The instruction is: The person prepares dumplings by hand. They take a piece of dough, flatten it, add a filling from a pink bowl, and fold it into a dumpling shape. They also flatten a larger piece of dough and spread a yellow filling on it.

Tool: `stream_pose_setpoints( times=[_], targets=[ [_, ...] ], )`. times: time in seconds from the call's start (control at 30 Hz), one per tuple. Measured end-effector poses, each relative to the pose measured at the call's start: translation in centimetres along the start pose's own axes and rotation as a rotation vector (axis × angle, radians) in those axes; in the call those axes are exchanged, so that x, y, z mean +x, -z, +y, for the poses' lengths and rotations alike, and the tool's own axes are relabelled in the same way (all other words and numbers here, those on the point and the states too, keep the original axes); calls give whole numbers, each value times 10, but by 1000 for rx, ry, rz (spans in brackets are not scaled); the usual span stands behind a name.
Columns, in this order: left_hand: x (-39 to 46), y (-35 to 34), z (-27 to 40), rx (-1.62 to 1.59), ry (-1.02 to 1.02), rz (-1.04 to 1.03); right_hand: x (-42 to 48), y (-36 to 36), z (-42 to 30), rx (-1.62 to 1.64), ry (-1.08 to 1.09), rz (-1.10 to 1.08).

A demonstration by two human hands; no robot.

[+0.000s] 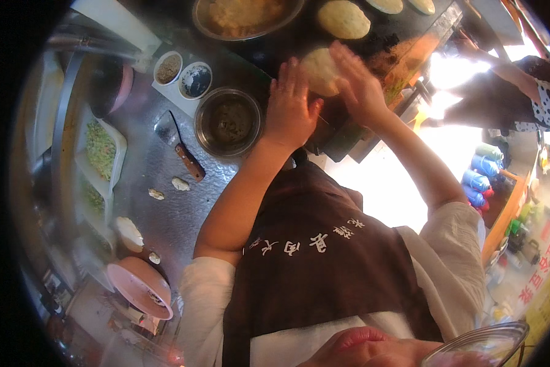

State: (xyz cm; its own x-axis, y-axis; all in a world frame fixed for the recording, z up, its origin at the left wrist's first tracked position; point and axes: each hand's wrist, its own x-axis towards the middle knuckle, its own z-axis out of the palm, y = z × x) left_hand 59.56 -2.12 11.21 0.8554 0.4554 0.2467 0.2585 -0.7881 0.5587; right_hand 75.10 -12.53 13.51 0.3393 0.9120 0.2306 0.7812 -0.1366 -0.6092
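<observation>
A pale round of flatbread dough (321,72) lies between my two hands at the near edge of the dark griddle (275,50). Against its left edge rests my left hand (293,103), fingers extended and thumb out. My right hand (358,87) slants against the opposite edge, slightly blurred. The two hands hold the round from its sides; whether it is lifted off the surface, I cannot tell. Farther back on the griddle lies another flatbread (344,19), with two more partly cut off by the frame's top.
A metal pan of filling (245,18) is at the back. Left stand a steel bowl (229,121), a cup of seeds (168,69), a cup of dark seeds (195,81), a wooden-handled scraper (190,161), dough scraps (180,184) and a pink bowl (139,286). Another person (495,91) is at right.
</observation>
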Motion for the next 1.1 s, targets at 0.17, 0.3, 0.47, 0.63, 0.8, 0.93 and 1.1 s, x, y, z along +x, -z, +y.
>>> stream_pose_setpoints(
  times=[0.17,0.3,0.47,0.63,0.8,0.93,1.1],
  targets=[
    [-1,-7,23,87,48,-117,33,-18,47,-25,132,-167],
    [15,14,27,131,35,44,39,-9,31,148,37,169],
    [14,-9,-17,142,-135,-151,-4,-27,34,-403,62,-104],
    [14,0,-3,98,-82,-39,17,-14,28,-330,112,-58],
    [2,1,-3,153,-61,7,29,-1,34,-228,162,-108],
    [-10,-5,-9,120,-172,-185,-16,-4,15,-367,125,-209],
    [-11,11,-4,34,-71,-11,-19,0,2,-348,113,-178]
  ],
)
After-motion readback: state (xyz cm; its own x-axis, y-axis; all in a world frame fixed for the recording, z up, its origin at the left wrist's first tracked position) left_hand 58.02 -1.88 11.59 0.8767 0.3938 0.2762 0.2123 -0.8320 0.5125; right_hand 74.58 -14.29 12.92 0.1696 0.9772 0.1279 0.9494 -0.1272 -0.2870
